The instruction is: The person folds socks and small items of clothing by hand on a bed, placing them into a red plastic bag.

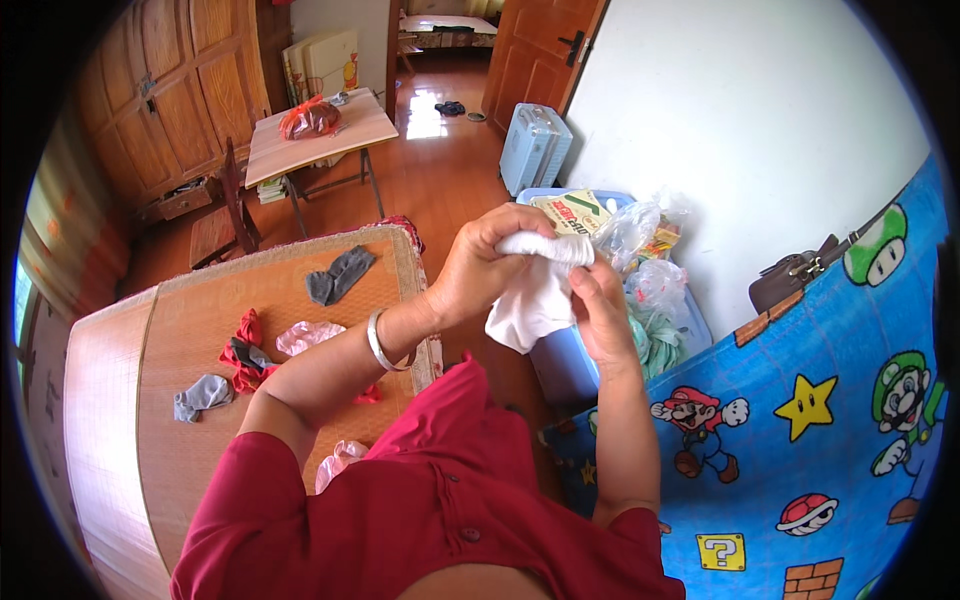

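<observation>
A white sock (529, 300) is stretched between my two hands at chest height, its ribbed cuff folded over at the top. My left hand (487, 262) grips one end of the cuff, with a silver bangle on that wrist. My right hand (604, 311) pinches the other end between thumb and fingers. On the mat-covered bed (187, 315) to the left lie a dark grey sock (341, 275), a light grey sock (202, 397), red cloth items (246, 349) with a grey piece among them, and pink cloth pieces (307, 336), partly hidden by my left arm.
A blue plastic bin (555, 367) full of bags and packages stands beyond my right hand. A blue cartoon-print blanket (750, 465) hangs at the right. Farther off are a light blue suitcase (534, 150), a small folding table (322, 146) and a wooden chair (214, 236).
</observation>
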The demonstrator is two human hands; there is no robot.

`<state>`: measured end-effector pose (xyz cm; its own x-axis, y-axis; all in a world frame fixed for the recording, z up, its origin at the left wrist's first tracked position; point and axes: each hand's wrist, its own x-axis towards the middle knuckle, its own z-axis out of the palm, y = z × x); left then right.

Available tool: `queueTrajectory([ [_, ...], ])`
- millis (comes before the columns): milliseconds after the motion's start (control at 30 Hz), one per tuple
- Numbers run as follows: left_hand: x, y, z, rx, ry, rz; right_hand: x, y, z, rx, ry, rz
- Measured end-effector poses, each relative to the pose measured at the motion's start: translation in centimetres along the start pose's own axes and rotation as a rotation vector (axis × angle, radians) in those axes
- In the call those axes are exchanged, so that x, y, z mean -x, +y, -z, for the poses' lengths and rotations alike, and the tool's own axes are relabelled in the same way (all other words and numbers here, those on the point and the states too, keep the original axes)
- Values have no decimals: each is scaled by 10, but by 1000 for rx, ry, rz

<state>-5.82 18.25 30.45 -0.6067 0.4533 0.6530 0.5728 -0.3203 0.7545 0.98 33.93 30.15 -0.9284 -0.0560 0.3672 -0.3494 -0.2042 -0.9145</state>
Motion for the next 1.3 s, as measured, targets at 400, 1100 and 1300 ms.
queueTrajectory([
  [400,21,-12,1,268,-256,497,-1,-2,4,-44,105,71],
  [1100,45,-29,-5,815,-74,651,37,44,6,-227,51,-143],
  [1300,52,-42,-6,21,-69,34,35,54,4,-367,96,-325],
])
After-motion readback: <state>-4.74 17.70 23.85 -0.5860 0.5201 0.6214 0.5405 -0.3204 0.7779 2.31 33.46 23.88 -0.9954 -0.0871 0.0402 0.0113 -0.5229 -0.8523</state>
